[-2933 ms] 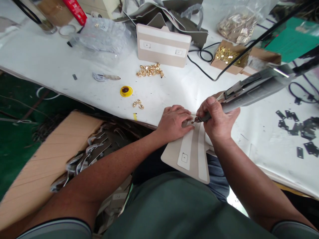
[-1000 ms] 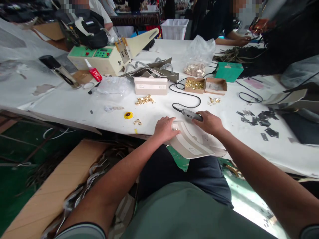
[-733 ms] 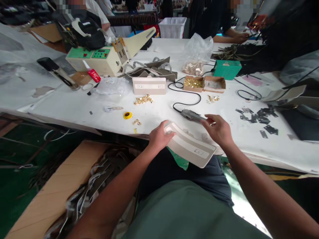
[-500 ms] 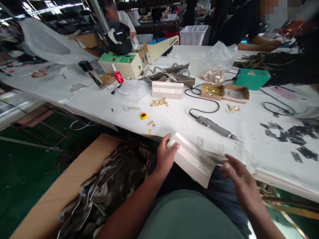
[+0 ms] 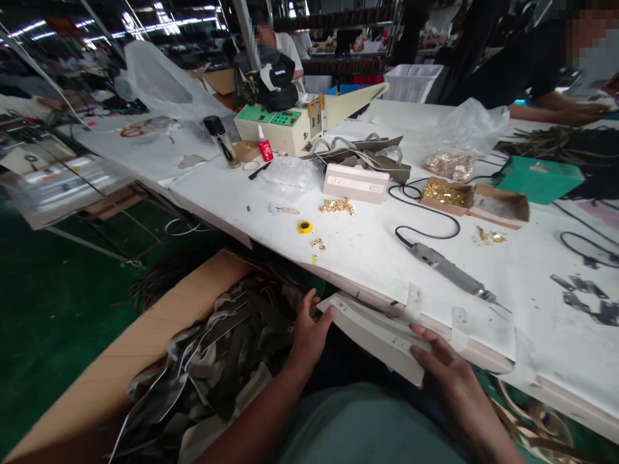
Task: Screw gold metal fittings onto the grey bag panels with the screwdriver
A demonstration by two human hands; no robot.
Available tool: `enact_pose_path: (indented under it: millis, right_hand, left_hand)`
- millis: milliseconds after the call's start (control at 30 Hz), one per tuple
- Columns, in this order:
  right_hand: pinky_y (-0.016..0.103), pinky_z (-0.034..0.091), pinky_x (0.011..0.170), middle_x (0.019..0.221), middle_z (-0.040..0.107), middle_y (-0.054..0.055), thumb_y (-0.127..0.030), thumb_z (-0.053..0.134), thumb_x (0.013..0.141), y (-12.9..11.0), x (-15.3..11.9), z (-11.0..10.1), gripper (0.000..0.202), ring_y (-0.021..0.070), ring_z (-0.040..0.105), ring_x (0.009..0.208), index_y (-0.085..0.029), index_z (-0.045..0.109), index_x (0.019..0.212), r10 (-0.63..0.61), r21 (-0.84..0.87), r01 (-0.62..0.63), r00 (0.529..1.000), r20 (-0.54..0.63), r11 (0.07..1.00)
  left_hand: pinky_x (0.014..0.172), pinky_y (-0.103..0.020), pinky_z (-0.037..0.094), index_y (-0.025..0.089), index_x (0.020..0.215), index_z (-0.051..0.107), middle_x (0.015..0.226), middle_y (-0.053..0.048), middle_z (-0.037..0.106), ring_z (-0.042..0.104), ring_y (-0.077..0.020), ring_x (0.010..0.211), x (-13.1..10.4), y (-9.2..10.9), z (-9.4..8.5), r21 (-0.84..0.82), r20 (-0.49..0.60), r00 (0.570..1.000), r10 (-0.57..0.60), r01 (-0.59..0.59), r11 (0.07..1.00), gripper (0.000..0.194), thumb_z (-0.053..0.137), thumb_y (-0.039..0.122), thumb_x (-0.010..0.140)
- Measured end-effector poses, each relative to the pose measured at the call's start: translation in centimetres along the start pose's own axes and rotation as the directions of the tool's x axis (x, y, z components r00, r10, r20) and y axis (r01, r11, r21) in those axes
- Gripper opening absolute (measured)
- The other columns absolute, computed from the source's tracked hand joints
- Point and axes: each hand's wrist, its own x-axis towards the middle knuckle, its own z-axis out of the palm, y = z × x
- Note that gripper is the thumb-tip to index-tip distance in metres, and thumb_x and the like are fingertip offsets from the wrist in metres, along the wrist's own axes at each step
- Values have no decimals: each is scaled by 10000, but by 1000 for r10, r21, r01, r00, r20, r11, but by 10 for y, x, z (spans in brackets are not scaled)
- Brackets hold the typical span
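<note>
A beige rectangular panel point(image 5: 372, 334) with small metal fittings near its ends is held over the lap, just off the table's front edge. My left hand point(image 5: 309, 328) grips its left end, thumb on top. At the right end, my right hand point(image 5: 440, 361) holds it between thumb and fingers. On the white table point(image 5: 358, 258) beyond lie a grey electric screwdriver point(image 5: 449, 274), a yellow ring-shaped item point(image 5: 304, 227), small gold pieces point(image 5: 337, 205) and a similar beige panel point(image 5: 355, 183) standing near a stack of grey pieces.
An open carton point(image 5: 111, 341) of dark pieces stands at lower left. Farther back are a cream machine point(image 5: 275, 129), a red bottle point(image 5: 265, 147), a box of gold parts point(image 5: 445, 195) and a green box point(image 5: 539, 179). A person's arm point(image 5: 551, 115) rests at the far right.
My right hand has closed on the panel's right end. The panel now sits tilted, seen more edge-on. The view has swung left, so the table items appear farther right.
</note>
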Motion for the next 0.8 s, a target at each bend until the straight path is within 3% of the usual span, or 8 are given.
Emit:
enact_pose_path:
  millis: [100,200,267,333,400,533,633,800]
  right_hand:
    - [287,452,549,761,696,7,-524,818,783,-29,7,15,557,152,559,566,-182,682,1202,-44,-41,49,992,122,998]
    - [264,445,546,776,703,18,-501,820,794,-60,16,38,502,124,552,556,-174,696,1155,-45,-98,72,966,256,993]
    - [252,443,536,750,689,10,-496,831,780,-81,21,58,484,113,555,540,-175,706,1121,-53,-119,97,943,328,988]
    - [248,439,522,713,672,2,-508,829,777,-100,27,80,484,114,559,526,-176,710,1109,-50,-124,114,901,431,986]
    - [251,433,509,658,641,-11,-553,794,798,-117,38,101,500,121,553,510,-179,712,1119,-46,-149,140,859,510,979]
    - [275,449,554,629,620,-14,-633,694,847,-138,83,138,482,131,545,524,-186,735,1022,-243,-308,386,877,414,870]
    - [299,472,669,778,719,23,-580,649,883,-139,127,163,389,166,633,671,-214,772,931,-423,-562,543,839,342,624]
    - [313,449,712,1007,783,30,-515,615,895,-128,166,197,311,220,681,882,-279,805,969,-422,-824,498,830,364,269]
  left_hand:
    - [1202,-551,389,237,1511,487,1568,-163,480,444,-350,1462,-9,4,-20,252,191,903,384,-423,870,789,773,524,835]
    - [1193,-553,420,283,1616,322,1592,-156,473,478,-366,1444,-22,15,-24,148,544,670,505,-669,728,1119,859,638,701]
    - [1163,-526,458,286,1609,337,1547,-146,535,536,-349,1395,-25,22,-17,88,573,586,573,-739,668,1065,866,578,732]
    - [1118,-466,493,285,1511,496,1431,-111,644,613,-288,1306,-22,27,-11,75,477,615,628,-741,668,643,727,401,922]
    - [1037,-395,532,266,1336,653,1262,-76,737,685,-233,1162,-16,32,-9,93,338,739,583,-642,761,328,577,283,1017]
    - [937,-338,552,214,1162,747,1091,-51,788,722,-228,1014,-5,38,-23,58,124,947,296,-305,951,274,584,380,1018]
    - [958,-328,546,198,1124,777,1091,-53,799,727,-248,1039,-4,41,-36,-27,62,984,168,-167,986,319,632,444,981]
    - [973,-329,548,188,1088,799,1091,-67,806,729,-263,1059,-2,44,-46,-199,-4,999,44,-44,979,353,711,485,917]
